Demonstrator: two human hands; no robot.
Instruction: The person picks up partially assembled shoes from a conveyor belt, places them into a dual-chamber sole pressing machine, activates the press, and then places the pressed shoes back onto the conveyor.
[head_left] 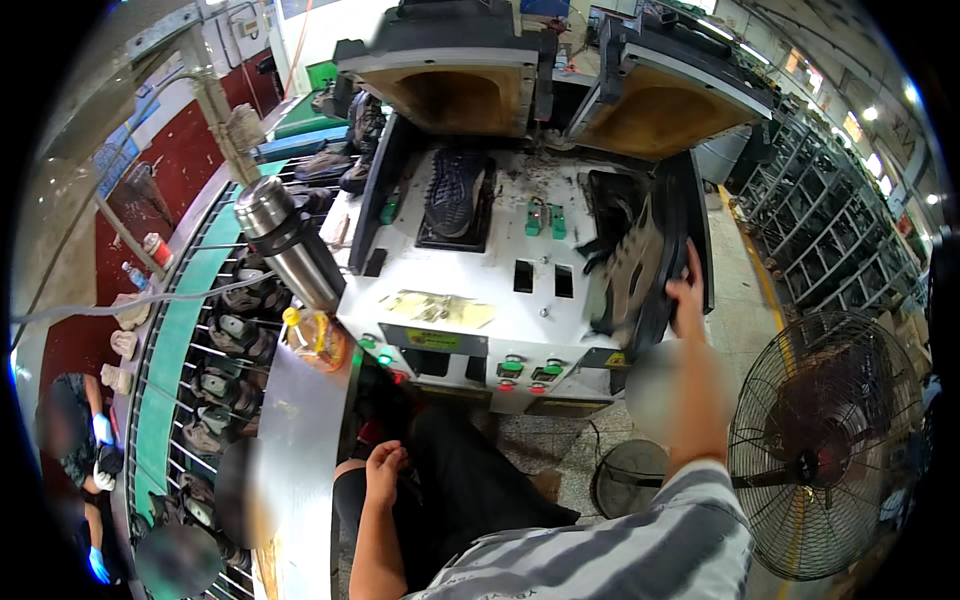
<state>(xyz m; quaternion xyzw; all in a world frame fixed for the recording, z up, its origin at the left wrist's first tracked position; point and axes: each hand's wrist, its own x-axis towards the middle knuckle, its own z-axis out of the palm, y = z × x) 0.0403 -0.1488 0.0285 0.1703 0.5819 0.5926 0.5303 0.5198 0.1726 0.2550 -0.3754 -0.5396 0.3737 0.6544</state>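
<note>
My right hand (687, 292) grips a taupe and black shoe (632, 265) by its dark sole, over the right side of the white machine (520, 290). The shoe is tilted on edge and slightly blurred, with its sole toward my palm. Behind it, a dark shoe piece (612, 195) shows partly at the machine's right station. A black shoe (455, 192) lies on the left station's dark pad, below a raised lid (450, 95). My left hand (384, 468) hovers over my lap, fingers loosely curled, with nothing visible in it.
A second raised lid (660, 105) stands at the right. Left are a steel thermos (290, 245), a yellow-capped bottle (316, 340) and a metal table (300, 430). Shoes line a green conveyor (165, 380); gloved co-workers sit beyond. A large fan (825, 450) and racks (830, 210) stand right.
</note>
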